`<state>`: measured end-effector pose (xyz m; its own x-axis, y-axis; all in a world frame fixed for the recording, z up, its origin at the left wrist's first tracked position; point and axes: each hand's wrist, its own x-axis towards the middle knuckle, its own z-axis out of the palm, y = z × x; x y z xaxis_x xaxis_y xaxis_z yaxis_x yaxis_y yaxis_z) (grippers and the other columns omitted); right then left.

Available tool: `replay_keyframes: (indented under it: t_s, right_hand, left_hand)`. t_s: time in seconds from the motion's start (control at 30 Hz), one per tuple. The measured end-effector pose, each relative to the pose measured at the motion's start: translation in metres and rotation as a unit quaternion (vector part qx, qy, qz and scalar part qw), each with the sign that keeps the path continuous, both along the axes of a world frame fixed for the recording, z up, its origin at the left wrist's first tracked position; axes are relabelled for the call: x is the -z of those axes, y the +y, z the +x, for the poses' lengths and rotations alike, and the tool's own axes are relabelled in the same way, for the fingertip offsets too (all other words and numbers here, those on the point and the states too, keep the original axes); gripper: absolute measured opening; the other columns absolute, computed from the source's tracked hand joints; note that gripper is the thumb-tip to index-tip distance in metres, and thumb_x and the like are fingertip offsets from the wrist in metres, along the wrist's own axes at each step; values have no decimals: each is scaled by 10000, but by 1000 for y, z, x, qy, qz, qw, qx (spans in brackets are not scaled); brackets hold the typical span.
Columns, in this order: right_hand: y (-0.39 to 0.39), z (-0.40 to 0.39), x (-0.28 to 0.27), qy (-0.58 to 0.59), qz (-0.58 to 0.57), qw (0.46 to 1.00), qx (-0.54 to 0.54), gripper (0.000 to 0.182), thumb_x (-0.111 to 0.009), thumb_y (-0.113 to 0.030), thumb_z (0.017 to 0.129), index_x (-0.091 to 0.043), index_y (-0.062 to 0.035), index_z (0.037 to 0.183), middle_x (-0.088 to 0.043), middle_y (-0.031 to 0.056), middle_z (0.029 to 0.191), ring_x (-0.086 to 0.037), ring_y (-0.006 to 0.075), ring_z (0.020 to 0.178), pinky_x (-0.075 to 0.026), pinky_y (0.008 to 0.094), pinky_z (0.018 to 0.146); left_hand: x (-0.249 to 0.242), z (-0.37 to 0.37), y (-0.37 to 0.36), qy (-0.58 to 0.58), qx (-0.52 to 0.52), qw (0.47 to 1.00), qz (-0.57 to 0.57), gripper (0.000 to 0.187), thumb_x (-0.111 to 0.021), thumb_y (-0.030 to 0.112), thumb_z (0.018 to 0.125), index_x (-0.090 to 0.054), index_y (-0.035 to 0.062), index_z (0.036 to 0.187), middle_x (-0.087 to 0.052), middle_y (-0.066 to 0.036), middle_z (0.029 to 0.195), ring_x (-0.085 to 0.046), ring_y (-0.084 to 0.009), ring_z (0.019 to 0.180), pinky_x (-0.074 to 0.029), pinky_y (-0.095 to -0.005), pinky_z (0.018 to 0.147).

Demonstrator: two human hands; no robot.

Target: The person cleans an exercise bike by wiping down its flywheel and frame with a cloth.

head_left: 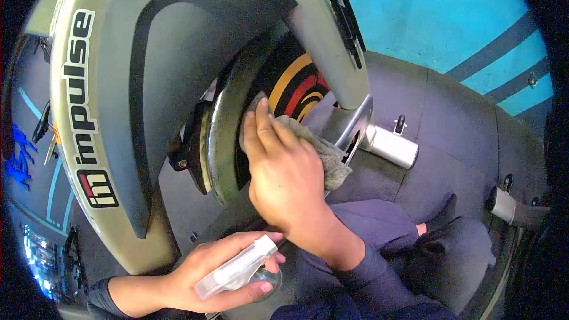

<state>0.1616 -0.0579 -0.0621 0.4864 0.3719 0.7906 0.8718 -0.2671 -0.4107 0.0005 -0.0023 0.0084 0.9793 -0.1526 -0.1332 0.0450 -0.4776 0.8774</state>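
My left hand [210, 272] is wrapped round a clear spray bottle with a white trigger head [237, 268], low in the view. The bottle's body is mostly hidden by the fingers. My right hand [284, 169] presses a grey cloth [329, 157] against the dark flywheel of an exercise bike. Its fingers point up and lie together over the cloth, which sticks out on the right side. The flywheel's metal rim [220, 142] curves just left of my fingertips. Yellow and red rings [296, 86] mark the wheel's face above the cloth.
The bike's grey frame cover [112, 118], lettered "impulse", fills the left. A slanting frame tube [329, 41] runs down to a silver foot bar [391, 145]. Another foot bar [504, 204] stands at the right. My bent legs [379, 231] are below, on dark floor mats [450, 136].
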Motion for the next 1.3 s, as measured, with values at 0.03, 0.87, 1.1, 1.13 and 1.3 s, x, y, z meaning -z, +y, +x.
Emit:
replay_keyframes:
  t_s: [0.03,0.87,1.1,1.13,1.3]
  right_hand:
    - [1,4,1,-19,-12,999,29,488,-541,-62,733,-556,83,1198,-553,255,1275,-625,296,1035,-522,382,782]
    - [8,37,14,-53,-51,985,155,522,-551,-55,732,-539,55,1242,-549,225,1300,-623,249,1051,-487,400,816]
    - [0,49,14,-40,-61,991,111,558,-579,-68,717,-524,54,1259,-554,213,1292,-636,259,988,-518,378,807]
    - [-6,38,14,-57,-69,990,107,560,-581,-61,706,-534,44,1254,-555,208,1297,-640,251,1006,-495,390,785]
    - [-7,7,10,-31,-78,994,65,513,-559,-63,709,-572,34,1212,-569,202,1289,-618,209,1075,-436,375,742]
  left_hand:
    - [0,0,0,-1,0,1000,1,657,-693,-40,809,-362,-36,1378,-621,-108,1027,-597,-234,1082,-464,-375,967]
    - [7,0,-2,-32,5,999,-14,625,-683,-41,819,-376,-40,1363,-612,-102,1029,-589,-222,1087,-470,-367,957]
    - [11,-1,-4,-51,8,999,-8,606,-681,-13,828,-397,-20,1364,-625,-80,1027,-607,-195,1049,-479,-335,926]
    - [11,0,-4,-59,3,998,-8,584,-677,14,840,-417,-7,1362,-638,-65,1026,-622,-172,1022,-485,-304,901]
    - [4,3,-4,-21,8,1000,-5,624,-695,-26,814,-388,-42,1357,-625,-102,1020,-595,-217,1072,-474,-362,949]
